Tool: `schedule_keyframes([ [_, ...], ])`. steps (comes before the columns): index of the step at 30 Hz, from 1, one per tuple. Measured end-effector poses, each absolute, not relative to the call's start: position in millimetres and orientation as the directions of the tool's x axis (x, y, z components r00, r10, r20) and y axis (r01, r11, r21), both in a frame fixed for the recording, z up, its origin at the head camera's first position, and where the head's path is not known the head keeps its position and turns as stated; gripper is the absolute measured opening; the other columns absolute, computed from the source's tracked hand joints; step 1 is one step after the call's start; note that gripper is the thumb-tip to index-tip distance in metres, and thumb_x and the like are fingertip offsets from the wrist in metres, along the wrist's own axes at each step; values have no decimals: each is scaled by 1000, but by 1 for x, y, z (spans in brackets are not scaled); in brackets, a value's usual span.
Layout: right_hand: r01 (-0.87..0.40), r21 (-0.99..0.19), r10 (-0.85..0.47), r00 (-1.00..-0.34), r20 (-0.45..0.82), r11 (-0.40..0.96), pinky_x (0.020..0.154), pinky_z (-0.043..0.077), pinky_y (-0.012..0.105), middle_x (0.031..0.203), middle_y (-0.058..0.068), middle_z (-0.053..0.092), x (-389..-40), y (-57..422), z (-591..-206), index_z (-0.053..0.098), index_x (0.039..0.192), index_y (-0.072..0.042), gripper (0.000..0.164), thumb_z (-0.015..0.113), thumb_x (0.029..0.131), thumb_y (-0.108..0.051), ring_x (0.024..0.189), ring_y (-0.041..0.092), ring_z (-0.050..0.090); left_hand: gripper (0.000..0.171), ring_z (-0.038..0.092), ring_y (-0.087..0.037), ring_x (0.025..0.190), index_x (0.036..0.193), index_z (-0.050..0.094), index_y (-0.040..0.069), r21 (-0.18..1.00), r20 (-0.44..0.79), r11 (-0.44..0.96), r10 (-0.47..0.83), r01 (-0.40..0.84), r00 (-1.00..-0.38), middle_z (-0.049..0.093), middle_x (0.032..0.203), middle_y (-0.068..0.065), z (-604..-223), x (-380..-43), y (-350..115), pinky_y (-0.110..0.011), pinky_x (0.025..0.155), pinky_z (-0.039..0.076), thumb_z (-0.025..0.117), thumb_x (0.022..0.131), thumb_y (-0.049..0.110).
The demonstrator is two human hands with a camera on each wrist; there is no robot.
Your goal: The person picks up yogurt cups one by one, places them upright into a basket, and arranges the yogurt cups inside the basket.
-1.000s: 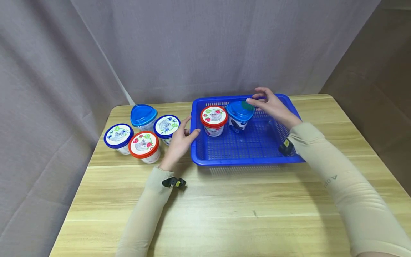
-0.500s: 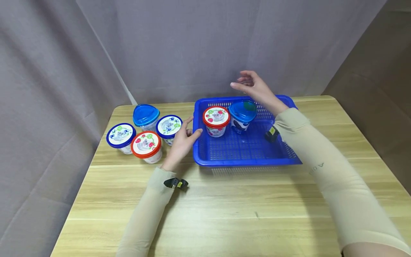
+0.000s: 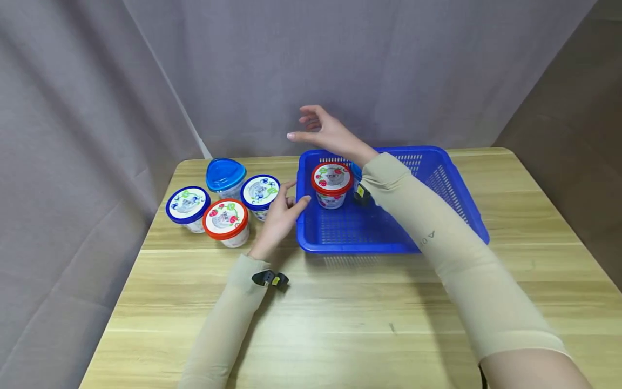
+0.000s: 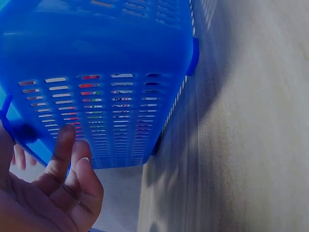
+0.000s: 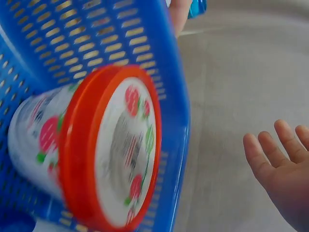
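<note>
My left hand [image 3: 278,219] is at the left rim of a blue plastic basket [image 3: 359,248], its thumb over the rim. In the left wrist view its curled fingers [image 4: 89,186] lie against the slotted outer wall. My right hand [image 3: 330,132] hovers above the basket's back edge with bent, spread fingers and nothing in them. A red-lidded ice cream tub [image 3: 332,177] stands in the basket's left part, large in the right wrist view. Right of it, a blue-lidded cup [image 3: 356,171] is mostly hidden by my right forearm.
Left of the basket on the wooden table [image 3: 330,319] stand a blue-lidded cup [image 3: 225,174], a red-lidded tub [image 3: 225,219] and two tubs with dark blue rims, one nearer tub [image 3: 261,192] beside my left hand and one farther tub [image 3: 188,204]. A grey curtain [image 3: 243,70] hangs behind.
My right hand let go of the blue-lidded cup in the basket, rose, and swept left over the back of the basket. The left hand stayed at the rim.
</note>
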State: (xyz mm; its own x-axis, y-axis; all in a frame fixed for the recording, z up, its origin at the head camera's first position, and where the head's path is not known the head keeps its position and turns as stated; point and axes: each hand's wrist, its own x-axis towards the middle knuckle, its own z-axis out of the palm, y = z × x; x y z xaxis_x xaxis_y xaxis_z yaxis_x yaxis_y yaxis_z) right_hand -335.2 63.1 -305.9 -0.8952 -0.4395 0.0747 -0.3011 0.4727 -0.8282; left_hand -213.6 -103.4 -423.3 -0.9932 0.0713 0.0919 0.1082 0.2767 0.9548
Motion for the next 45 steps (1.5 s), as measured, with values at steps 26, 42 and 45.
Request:
schedule_keyframes([
  [26, -456, -752, -666, -745, 30, 476, 108, 40, 31, 149, 9, 47, -340, -18, -310, 31, 156, -11, 92, 80, 85, -44, 137, 24, 45, 35, 47, -12, 68, 118, 60, 3, 932, 130, 337, 33, 134, -991, 51, 77, 2, -424, -207, -92, -27, 64, 38, 68, 96, 30],
  [42, -511, -660, -734, -673, -91, 551, 110, 36, 28, 154, 9, 41, -341, -63, -306, 29, 156, -10, 96, 79, 84, -49, 138, 18, 41, 30, 55, -16, 78, 106, 58, 6, 941, 113, 318, 26, 115, -993, 60, 86, -3, -423, -202, -91, -29, 71, 44, 70, 92, 30],
  [45, -504, -663, -735, -670, -105, 554, 110, 36, 27, 155, 9, 40, -341, -66, -308, 29, 157, -10, 96, 79, 84, -49, 139, 18, 40, 28, 52, -16, 74, 99, 54, 9, 932, 114, 342, 30, 118, -993, 55, 82, 0, -423, -200, -90, -30, 66, 42, 69, 92, 32],
])
